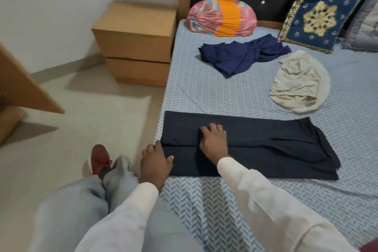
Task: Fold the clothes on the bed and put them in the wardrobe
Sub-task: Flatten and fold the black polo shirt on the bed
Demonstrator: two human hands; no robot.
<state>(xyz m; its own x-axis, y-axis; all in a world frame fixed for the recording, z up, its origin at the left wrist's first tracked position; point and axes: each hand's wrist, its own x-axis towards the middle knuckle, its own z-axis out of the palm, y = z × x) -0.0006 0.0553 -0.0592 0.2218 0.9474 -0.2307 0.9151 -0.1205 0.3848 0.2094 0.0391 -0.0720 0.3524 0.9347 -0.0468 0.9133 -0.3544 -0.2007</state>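
Note:
A dark navy garment (266,145) lies folded into a long flat band across the near part of the bed (204,92). My left hand (154,162) pinches its left end at the bed's edge, thumb on top of the cloth. My right hand (213,141) rests on the garment's middle with fingers curled against the fabric. Farther back lie a crumpled blue garment (239,55) and a crumpled cream garment (300,84), both unfolded.
A pink and orange bundle (222,17), a blue and gold cushion (319,14) and a grey pillow (366,26) sit by the dark headboard. A wooden bedside cabinet (137,43) stands left of the bed. A wooden panel (24,84) juts in at far left.

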